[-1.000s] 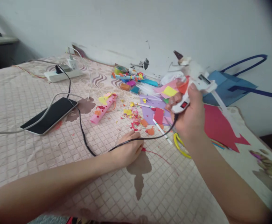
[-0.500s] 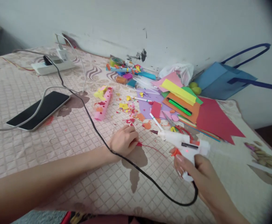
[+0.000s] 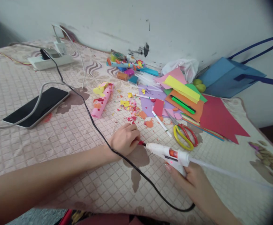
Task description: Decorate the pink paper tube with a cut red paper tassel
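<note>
My left hand (image 3: 125,139) rests on the quilted cloth, its fingers closed on a small red paper piece (image 3: 141,142) that pokes out past the fingertips. Most of that piece is hidden by the fingers. My right hand (image 3: 187,181) grips a white hot glue gun (image 3: 166,153) by its handle. The gun's dark nozzle points left and meets, or nearly meets, the red piece. A clear glue stick (image 3: 211,167) sticks out of the gun's back. From its handle a black cord (image 3: 136,168) loops leftward across my left wrist. Scissors (image 3: 184,136) with yellow and red handles lie just beyond the gun.
Colored paper sheets (image 3: 220,118), paper scraps (image 3: 133,107) and a pink paper roll (image 3: 103,101) lie farther back. To the left are a phone (image 3: 36,106) and a power strip (image 3: 52,62). A blue bag (image 3: 232,76) stands by the wall at right.
My right hand has brought the glue gun left and down, so its nozzle is now at the red piece. The scissors have come into clear view. My left hand stays in place.
</note>
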`<move>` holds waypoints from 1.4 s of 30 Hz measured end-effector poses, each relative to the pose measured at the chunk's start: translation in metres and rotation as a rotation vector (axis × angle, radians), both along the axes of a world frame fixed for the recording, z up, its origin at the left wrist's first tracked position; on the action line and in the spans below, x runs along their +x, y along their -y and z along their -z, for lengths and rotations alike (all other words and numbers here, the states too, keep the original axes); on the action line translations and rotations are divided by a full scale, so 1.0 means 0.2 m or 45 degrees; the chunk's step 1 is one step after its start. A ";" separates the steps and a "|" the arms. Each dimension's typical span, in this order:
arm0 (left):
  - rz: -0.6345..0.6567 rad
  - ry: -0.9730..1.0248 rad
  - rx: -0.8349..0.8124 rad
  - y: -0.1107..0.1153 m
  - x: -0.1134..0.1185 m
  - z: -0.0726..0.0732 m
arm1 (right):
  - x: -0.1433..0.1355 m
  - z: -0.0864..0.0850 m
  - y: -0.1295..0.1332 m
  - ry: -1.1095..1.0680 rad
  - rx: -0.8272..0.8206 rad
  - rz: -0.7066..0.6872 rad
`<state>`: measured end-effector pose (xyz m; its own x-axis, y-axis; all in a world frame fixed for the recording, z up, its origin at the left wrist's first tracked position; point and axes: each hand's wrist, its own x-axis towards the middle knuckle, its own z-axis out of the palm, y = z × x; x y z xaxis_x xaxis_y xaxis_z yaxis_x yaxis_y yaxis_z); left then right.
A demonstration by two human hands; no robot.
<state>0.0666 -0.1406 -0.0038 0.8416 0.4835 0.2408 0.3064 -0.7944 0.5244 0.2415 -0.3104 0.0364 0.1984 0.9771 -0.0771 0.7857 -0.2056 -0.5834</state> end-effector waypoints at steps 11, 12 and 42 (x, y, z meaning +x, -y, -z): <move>-0.018 -0.047 0.002 0.01 0.00 -0.01 | -0.01 0.00 -0.02 0.137 -0.010 -0.054; -0.019 -0.053 0.004 0.01 0.00 -0.01 | -0.01 0.00 -0.02 0.149 -0.012 -0.051; -0.023 -0.065 0.008 0.01 0.01 0.00 | 0.01 0.00 0.01 0.208 -0.008 -0.043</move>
<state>0.0679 -0.1417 -0.0033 0.8440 0.4973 0.2009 0.3470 -0.7919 0.5025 0.2439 -0.3133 0.0356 0.1756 0.9831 -0.0526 0.8767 -0.1804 -0.4459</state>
